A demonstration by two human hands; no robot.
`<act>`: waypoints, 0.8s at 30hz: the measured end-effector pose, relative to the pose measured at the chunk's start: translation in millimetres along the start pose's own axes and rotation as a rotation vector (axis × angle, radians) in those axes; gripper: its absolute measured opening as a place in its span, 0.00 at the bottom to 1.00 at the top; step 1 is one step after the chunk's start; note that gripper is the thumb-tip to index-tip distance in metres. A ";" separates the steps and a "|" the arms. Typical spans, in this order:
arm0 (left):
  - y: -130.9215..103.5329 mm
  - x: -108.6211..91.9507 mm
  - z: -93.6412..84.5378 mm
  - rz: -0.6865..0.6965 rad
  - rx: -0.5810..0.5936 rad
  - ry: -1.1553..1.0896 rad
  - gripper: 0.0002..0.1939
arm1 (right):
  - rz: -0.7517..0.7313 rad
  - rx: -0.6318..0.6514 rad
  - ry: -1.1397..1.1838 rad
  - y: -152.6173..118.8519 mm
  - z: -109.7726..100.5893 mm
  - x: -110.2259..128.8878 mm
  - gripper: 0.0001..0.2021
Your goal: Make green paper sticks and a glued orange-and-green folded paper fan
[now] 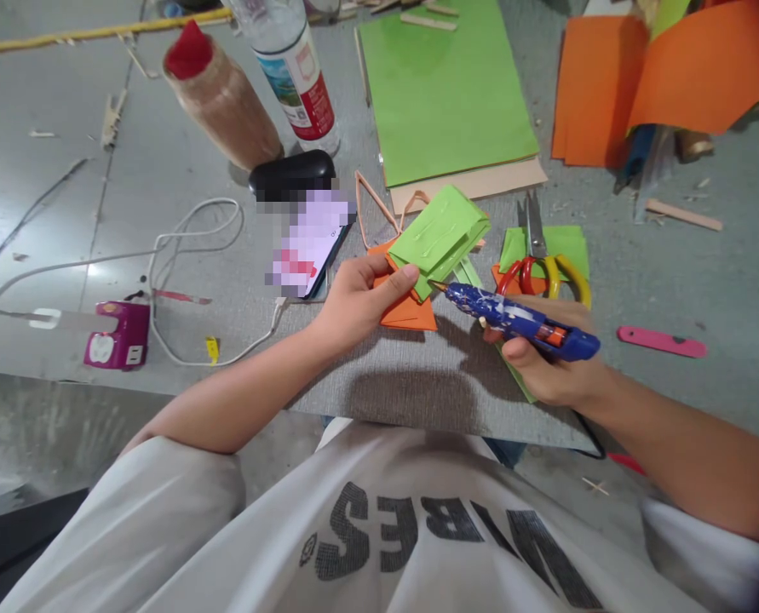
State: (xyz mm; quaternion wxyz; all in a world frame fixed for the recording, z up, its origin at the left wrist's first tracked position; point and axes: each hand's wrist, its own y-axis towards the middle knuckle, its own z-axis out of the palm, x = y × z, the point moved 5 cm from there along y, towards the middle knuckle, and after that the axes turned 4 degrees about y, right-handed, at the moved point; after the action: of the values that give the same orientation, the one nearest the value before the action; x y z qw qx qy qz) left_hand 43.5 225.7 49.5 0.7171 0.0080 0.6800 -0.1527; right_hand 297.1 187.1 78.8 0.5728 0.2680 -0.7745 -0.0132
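My left hand [370,294] pinches a folded green paper piece [439,232] by its near left corner. Lines of clear glue show on the paper's upper face. My right hand [558,366] is wrapped round a blue glue gun [523,322], whose nozzle points left and meets or nearly meets the paper's lower edge. Beneath the green piece lies folded orange paper [411,315], partly hidden. Scissors [536,243] with red and yellow handles rest on green paper pieces just beyond the glue gun.
A phone [312,243], a black case [296,173], a plastic bottle [299,81] and a brown roll [222,102] stand or lie at back left. Green sheets [449,94] and orange sheets [600,89] lie behind. A pink cutter [661,341] is at right, a white cable [181,234] at left.
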 end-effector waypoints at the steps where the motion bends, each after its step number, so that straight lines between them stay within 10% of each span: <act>1: 0.1 0.8 0.0 -0.004 0.002 -0.006 0.30 | -0.038 0.014 -0.002 0.7 0.5 1.9 0.23; 24: -1.4 -7.8 7.3 -0.027 0.080 0.012 0.27 | -0.160 -0.052 -0.040 3.4 -2.8 11.1 0.19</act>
State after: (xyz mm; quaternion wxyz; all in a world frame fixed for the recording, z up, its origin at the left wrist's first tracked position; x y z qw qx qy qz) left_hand 50.0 224.4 57.9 0.7098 0.0284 0.6779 -0.1891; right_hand 296.1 186.0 90.7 0.5609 0.3136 -0.7615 -0.0846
